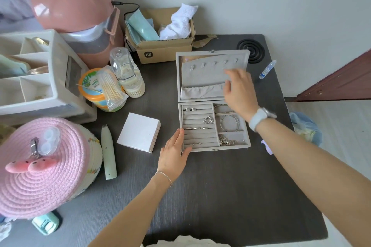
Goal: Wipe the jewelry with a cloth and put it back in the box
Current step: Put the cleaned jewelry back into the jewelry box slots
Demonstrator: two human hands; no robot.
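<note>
A grey velvet jewelry box (214,149) lies open on the dark table, its lid (202,74) tipped back. Rings (190,109) sit in the ring slots, silver bangles (229,122) and a tangled chain (225,140) in the right compartments. My left hand (174,152) rests flat against the box's front left corner, fingers straight. My right hand (240,91), with a white watch on the wrist, hovers over the lid's right side, fingers relaxed and slightly blurred, holding nothing. A white cloth (181,21) lies in a cardboard box (160,50) behind.
A small white box (139,132) sits left of the jewelry box, beside a pale green pen-shaped device (108,152). A pink woven basket (40,166), a cotton swab tub (102,90), a clear bottle (126,72) and a drawer organiser (36,74) crowd the left. A dropper bottle (267,69) lies at the right.
</note>
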